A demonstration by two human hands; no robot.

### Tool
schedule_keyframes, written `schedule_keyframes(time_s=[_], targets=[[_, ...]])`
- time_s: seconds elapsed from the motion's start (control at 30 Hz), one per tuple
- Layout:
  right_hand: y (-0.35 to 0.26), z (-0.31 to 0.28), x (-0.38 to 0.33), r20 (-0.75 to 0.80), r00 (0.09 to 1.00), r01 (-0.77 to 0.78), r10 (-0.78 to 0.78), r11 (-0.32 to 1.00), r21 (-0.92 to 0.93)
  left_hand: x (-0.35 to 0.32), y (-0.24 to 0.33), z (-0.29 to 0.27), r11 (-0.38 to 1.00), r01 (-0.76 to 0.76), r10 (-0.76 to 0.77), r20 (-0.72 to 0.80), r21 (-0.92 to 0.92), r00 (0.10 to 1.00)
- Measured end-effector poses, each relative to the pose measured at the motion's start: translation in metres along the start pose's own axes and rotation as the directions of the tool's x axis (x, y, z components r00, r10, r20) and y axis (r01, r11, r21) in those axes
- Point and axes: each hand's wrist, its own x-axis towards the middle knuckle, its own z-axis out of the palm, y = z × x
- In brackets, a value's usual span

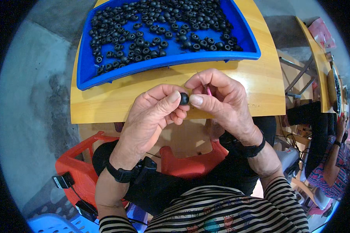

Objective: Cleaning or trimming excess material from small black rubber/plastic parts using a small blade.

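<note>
My left hand (149,114) pinches a small black ball-shaped part (184,98) between thumb and fingers, just in front of the table's near edge. Close beside it on the right, my right hand (223,103) is closed, its thumb tip near the black part. A thin pink thing (209,90) shows between the right hand's fingers; most of it is hidden, so its kind cannot be made out. Beyond both hands, a shallow blue tray (171,60) holds many similar black round parts (146,50), several of them showing a round opening.
The tray rests on a yellow wooden table (260,89). Below are red plastic stools (79,155) and, at lower left, a blue perforated basket (52,224). On the right, a person in a patterned top (332,178) sits by another wooden table (319,70).
</note>
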Motion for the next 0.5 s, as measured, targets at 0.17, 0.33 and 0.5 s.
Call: schedule_keyframes(time_s=[0.17, 0.33, 0.5], targets=[[0.002, 0.004, -0.002, 0.034, 0.999, -0.027, 0.026, 0.999, 0.041, 0.000, 0.002, -0.007, 1.000, -0.015, 0.015, 0.014, -0.004, 1.000], [0.006, 0.000, -0.005, -0.027, 0.999, -0.041, 0.038, 0.996, -0.085, -0.003, 0.010, -0.006, 0.985, -0.167, 0.169, -0.057, 0.041, 0.984], [0.002, 0.004, -0.012, 0.040, 0.990, -0.137, 0.138, 0.990, -0.038, -0.011, 0.009, -0.002, 0.979, -0.202, 0.198, 0.105, 0.026, 0.975]])
